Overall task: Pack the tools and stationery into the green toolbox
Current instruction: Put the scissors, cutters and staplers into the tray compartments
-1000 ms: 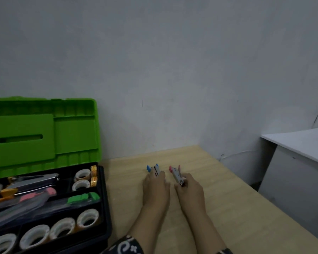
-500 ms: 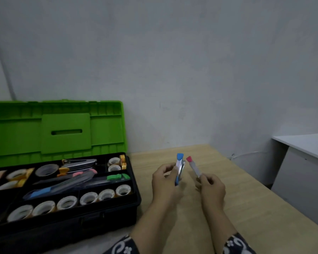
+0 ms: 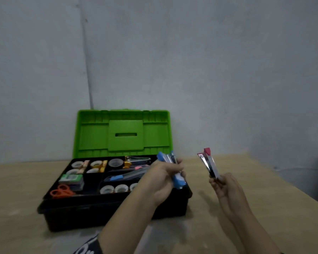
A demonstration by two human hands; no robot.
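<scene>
Mid-carry on the last couple of bits: left hand (image 3: 161, 177) wrapped round a blue stapler (image 3: 173, 170) right over the green toolbox (image 3: 121, 136), right hand (image 3: 226, 186) pinching a red-tipped one, probably a stapler (image 3: 208, 165), above the bench (image 3: 264, 180). Next up, dropping each into a free slot without knocking the tape rolls (image 3: 114, 188)

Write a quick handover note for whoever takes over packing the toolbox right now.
Left hand grips the blue stapler above the toolbox's right end.
Right hand pinches the red stapler over the table, right of the box.
Done: tape rolls, scissors and an orange-tipped stapler lie in the tray; lid is up.
Left: put both staplers in.
</scene>
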